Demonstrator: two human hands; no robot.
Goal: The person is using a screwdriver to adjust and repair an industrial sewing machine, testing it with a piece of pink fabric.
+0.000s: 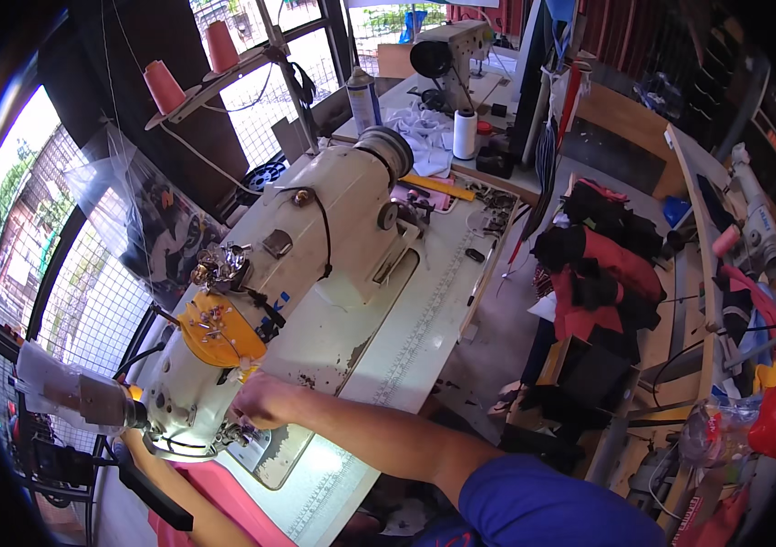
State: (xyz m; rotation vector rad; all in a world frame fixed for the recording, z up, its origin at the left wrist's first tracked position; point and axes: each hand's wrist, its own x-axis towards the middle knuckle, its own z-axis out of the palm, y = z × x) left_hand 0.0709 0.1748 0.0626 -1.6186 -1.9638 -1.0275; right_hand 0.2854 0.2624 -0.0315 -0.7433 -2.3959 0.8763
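Observation:
A white industrial sewing machine point(301, 219) stands on a pale table. My right hand point(265, 399) is at the needle end of its head, with the fingers curled in close to the metal parts there. Whatever those fingers pinch is too small or hidden to make out. My left forearm rises from the lower edge, and the machine head hides the hand behind it. Pink fabric point(233, 497) lies beside that forearm, at the table's near end. A yellow pad stuck with pins point(215, 328) is fixed on the machine's head, just above my right hand.
Two pink thread cones point(165, 87) sit on a stand at upper left. Behind are a spray can point(363, 98), a white thread spool point(465, 134) and another sewing machine point(450, 50). A ruler strip point(424, 319) runs along the table. Red and black fabric point(602, 264) is heaped at right.

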